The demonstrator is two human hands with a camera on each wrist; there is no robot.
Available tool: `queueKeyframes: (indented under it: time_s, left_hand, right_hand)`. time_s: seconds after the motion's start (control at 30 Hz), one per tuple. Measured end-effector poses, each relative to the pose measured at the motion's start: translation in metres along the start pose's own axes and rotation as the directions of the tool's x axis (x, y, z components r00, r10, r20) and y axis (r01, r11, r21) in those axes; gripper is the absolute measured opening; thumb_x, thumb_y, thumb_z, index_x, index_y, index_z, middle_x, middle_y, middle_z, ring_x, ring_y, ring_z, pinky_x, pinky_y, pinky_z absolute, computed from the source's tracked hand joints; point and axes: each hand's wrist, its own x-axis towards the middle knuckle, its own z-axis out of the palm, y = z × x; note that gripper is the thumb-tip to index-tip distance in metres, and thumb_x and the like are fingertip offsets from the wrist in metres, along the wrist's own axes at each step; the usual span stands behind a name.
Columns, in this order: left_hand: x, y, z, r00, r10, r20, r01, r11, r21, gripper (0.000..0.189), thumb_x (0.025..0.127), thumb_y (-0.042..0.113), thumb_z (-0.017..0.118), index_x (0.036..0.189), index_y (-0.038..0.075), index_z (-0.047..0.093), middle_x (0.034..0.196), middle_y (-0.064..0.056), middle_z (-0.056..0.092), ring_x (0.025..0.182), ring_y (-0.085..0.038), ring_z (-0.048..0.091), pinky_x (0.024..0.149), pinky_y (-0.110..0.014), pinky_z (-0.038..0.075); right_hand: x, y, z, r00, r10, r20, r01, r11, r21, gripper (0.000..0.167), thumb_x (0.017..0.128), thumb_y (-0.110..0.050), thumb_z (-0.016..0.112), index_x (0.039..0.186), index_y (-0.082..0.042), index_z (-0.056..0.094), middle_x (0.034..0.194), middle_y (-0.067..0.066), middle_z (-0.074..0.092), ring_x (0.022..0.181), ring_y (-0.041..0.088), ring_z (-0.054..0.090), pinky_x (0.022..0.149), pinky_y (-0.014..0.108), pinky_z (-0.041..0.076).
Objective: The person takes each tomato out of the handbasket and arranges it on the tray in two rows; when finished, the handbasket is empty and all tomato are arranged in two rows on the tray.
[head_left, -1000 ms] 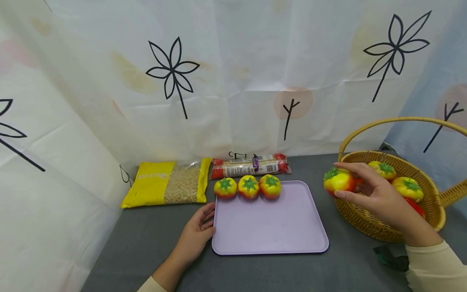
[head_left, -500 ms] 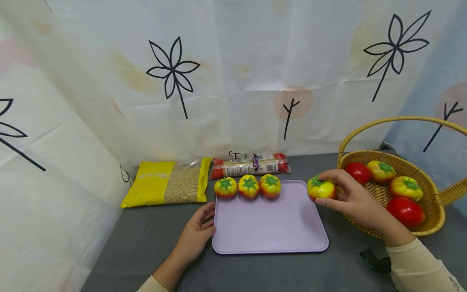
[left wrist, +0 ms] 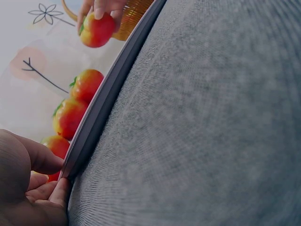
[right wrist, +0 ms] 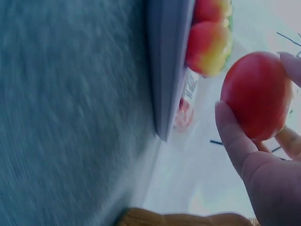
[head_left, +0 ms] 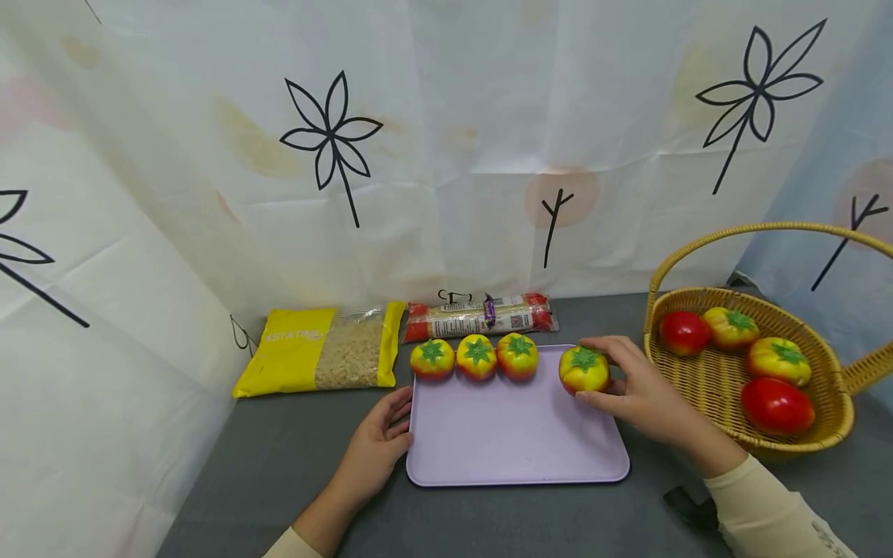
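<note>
My right hand [head_left: 645,395] holds a yellow-and-red tomato [head_left: 584,367] with a green star-shaped top between thumb and fingers. The tomato hangs over the back right corner of a lilac tray [head_left: 516,442]; in the right wrist view its red underside [right wrist: 256,96] shows. Along the tray's back edge stand three similar tomatoes [head_left: 477,356] in a row, toward the left. My left hand [head_left: 377,446] rests against the tray's left edge, thumb and fingertips touching the rim.
To the right, a wicker basket [head_left: 705,399] with a tall handle contains several tomatoes, some turned red side up. Behind the tray lie a red-ended packet [head_left: 453,319] and a yellow bag [head_left: 296,353] of pale grains. A patterned curtain [head_left: 474,232] closes off the back.
My right hand has carried the tomato leftward from the basket to above the tray's back right corner. The left hand and the tray have stayed put.
</note>
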Motion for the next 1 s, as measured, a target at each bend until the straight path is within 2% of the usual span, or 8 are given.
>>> queueKeyframes:
  time_s: [0.27, 0.43, 0.77, 1.0]
  left_hand:
    - [-0.001, 0.003, 0.0, 1.0, -0.006, -0.004, 0.006, 1.0, 0.007, 0.067, 0.098, -0.015, 0.061, 0.161, -0.004, 0.044, 0.163, -0.022, 0.046, 0.149, -0.038, 0.046, 0.116, -0.046, 0.045]
    - [-0.001, 0.003, 0.001, 1.0, -0.008, -0.002, 0.008, 1.0, 0.006, 0.067, 0.097, -0.016, 0.061, 0.161, -0.005, 0.043, 0.163, -0.023, 0.046, 0.15, -0.039, 0.045, 0.117, -0.047, 0.044]
    - [-0.002, 0.003, 0.001, 1.0, -0.013, -0.005, 0.013, 1.0, 0.006, 0.067, 0.098, -0.016, 0.061, 0.161, -0.004, 0.044, 0.163, -0.022, 0.046, 0.149, -0.039, 0.046, 0.116, -0.046, 0.045]
    - [-0.002, 0.003, 0.001, 1.0, -0.004, 0.001, 0.004, 1.0, 0.011, 0.067, 0.097, -0.016, 0.061, 0.161, -0.005, 0.044, 0.163, -0.023, 0.046, 0.149, -0.04, 0.045, 0.116, -0.045, 0.045]
  right_hand:
    - [0.007, 0.001, 0.01, 0.999, 0.04, -0.006, -0.04, 0.999, -0.03, 0.069, 0.094, -0.016, 0.088, 0.152, 0.002, 0.054, 0.143, 0.024, 0.049, 0.123, 0.041, 0.055, 0.099, 0.064, 0.057]
    - [0.014, 0.001, 0.012, 0.996, 0.092, -0.02, -0.093, 0.995, -0.048, 0.071, 0.093, -0.012, 0.088, 0.152, 0.005, 0.052, 0.146, 0.027, 0.048, 0.126, 0.044, 0.055, 0.101, 0.064, 0.055]
    - [0.026, 0.007, 0.021, 0.982, 0.186, 0.016, -0.184, 0.978, -0.098, 0.074, 0.095, -0.013, 0.086, 0.154, 0.008, 0.048, 0.148, 0.033, 0.048, 0.128, 0.049, 0.056, 0.106, 0.068, 0.05]
    - [0.036, 0.009, 0.023, 0.982, 0.189, 0.016, -0.185, 0.972, -0.142, 0.073, 0.093, -0.013, 0.088, 0.151, 0.01, 0.051, 0.142, 0.035, 0.049, 0.119, 0.048, 0.059, 0.102, 0.066, 0.052]
